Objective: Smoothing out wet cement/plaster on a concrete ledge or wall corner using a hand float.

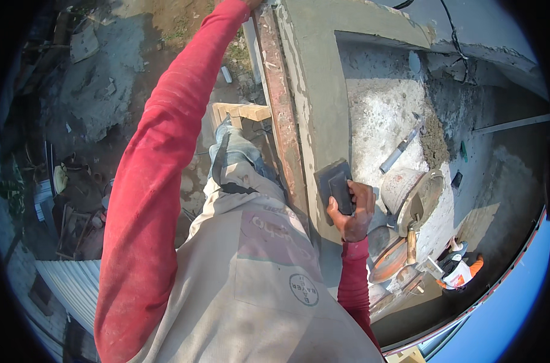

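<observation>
Our right hand (355, 213) clamps on a black rectangular plastering float (332, 181), which lies against a smooth grey plastered ledge (321, 109). Our left hand (252, 3), cut by the upper edge: grip, we cannot tell. Mortar-crusted grey bucket (399, 186) right of the float.

Strong sunlight, crisp shadows, glare on the whitish slab (373, 115), blackened, curving fisheye edges.
</observation>
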